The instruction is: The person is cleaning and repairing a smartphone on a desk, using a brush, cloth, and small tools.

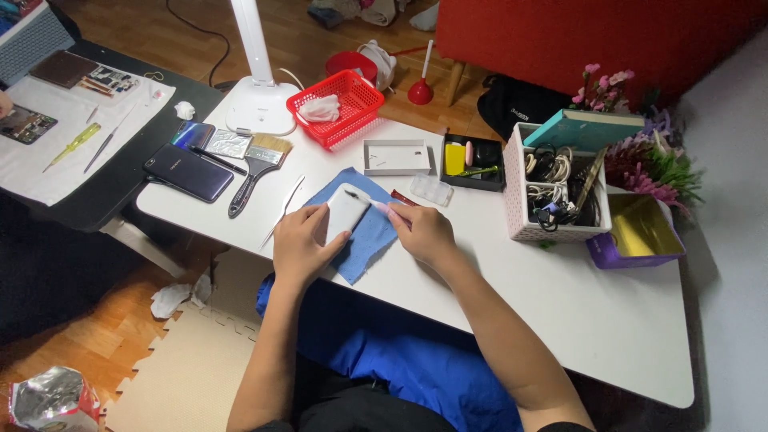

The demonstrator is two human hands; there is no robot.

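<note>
A white phone [346, 210] lies back-up on a blue cloth [370, 232] on the white table [608, 320]. My left hand [300, 244] rests on the phone's left side and steadies it. In my right hand [420, 230] is a thin pink-and-white brush pen [370, 202], its dark tip touching the upper part of the phone. Both forearms reach in from the bottom of the view.
To the left lie a dark phone [188, 172], a paintbrush [254, 172], tweezers [282, 212] and a white lamp base [258, 104]. Behind stand a red basket [352, 112], a small white tray [396, 157], a black tool box [472, 160] and a cable-filled box [552, 196].
</note>
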